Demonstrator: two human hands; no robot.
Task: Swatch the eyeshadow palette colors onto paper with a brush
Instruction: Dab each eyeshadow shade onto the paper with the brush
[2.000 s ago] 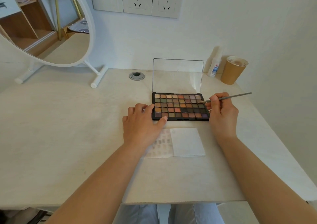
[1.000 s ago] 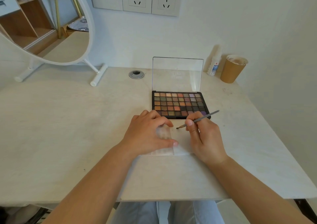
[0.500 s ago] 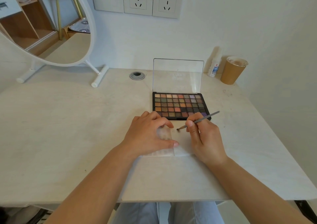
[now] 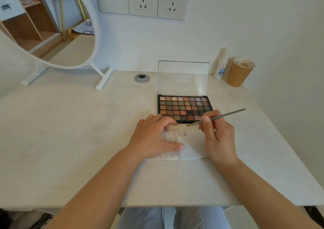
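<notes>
An open eyeshadow palette [image 4: 182, 107] with several rows of coloured pans lies on the desk, its clear lid standing upright. In front of it lies white paper [image 4: 191, 144], with rows of faint swatches on its left sheet and a small brownish mark near the top of its right sheet. My left hand [image 4: 154, 137] rests on the left sheet, fingers spread over it. My right hand [image 4: 217, 135] pinches a thin grey brush [image 4: 226, 115]; the bristle tip hovers just above the paper's top edge, close to the palette's front rim.
A round white mirror [image 4: 52, 25] on a stand fills the back left. A cable grommet [image 4: 142, 78] sits behind the palette. A small white bottle [image 4: 221, 69] and a brown paper cup [image 4: 240, 72] stand at the back right by the wall.
My right hand brought the brush from the palette's right side down to the paper, laid a small brownish mark there, and has lifted the tip toward the palette. My left hand shifted onto the left sheet.
</notes>
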